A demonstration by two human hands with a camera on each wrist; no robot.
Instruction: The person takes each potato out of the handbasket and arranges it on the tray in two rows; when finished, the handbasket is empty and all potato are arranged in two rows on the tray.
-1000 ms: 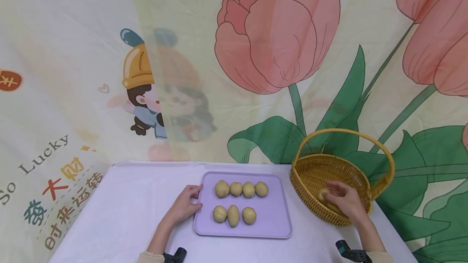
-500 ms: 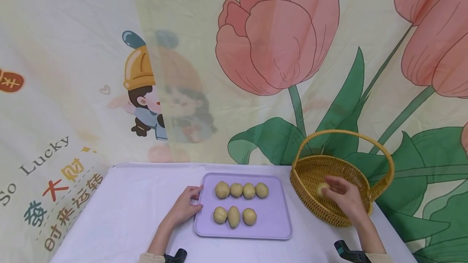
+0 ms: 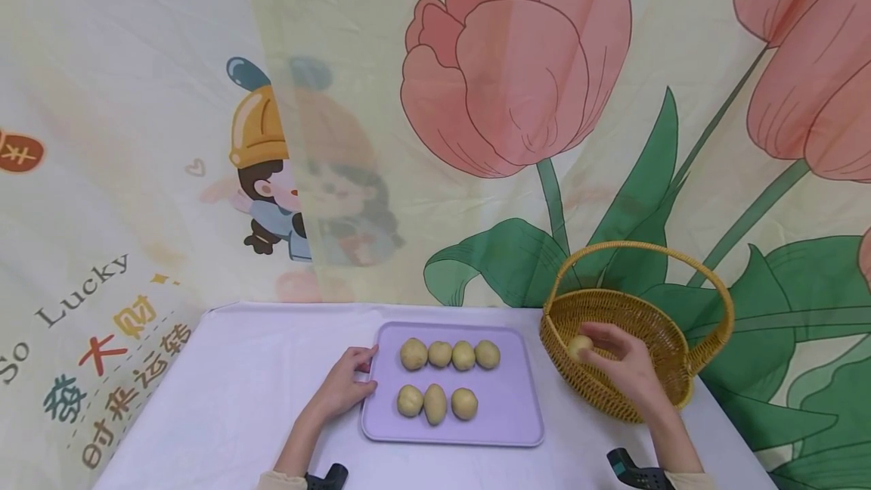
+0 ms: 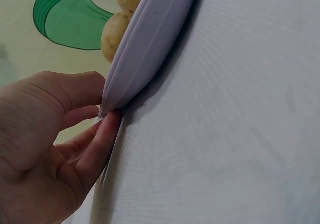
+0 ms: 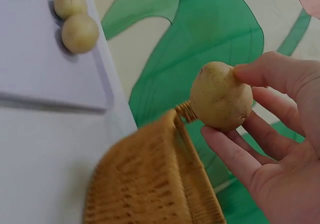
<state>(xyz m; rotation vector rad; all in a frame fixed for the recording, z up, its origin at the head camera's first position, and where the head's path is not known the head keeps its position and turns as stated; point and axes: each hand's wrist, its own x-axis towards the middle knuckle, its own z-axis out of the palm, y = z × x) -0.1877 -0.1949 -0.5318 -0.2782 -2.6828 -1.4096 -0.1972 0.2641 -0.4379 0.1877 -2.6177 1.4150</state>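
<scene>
In the head view, my right hand (image 3: 622, 361) holds a potato (image 3: 580, 347) between thumb and fingertips, over the left part of the wicker basket (image 3: 599, 399). The right wrist view shows this round, pale yellow potato (image 5: 220, 97) above the basket's rim, apart from it. On the left, my left hand (image 3: 347, 383) holds the left edge of the lilac tray (image 3: 503, 414) with thumb and fingertips; the left wrist view shows them at its rim (image 4: 145, 44). Several potatoes lie on the tray in two rows, the back row (image 3: 440, 354) longer than the front row (image 3: 435, 403).
The tray and basket stand side by side on a table with a white cloth (image 3: 258, 369). The basket's tall arched handle (image 3: 640, 243) rises over its opening. Behind the table hangs a printed curtain (image 3: 340, 97) with tulips. Each wrist wears a dark band.
My right hand has lifted the potato and moved it left, from the middle of the basket toward its left rim. The left hand and the tray have stayed in place.
</scene>
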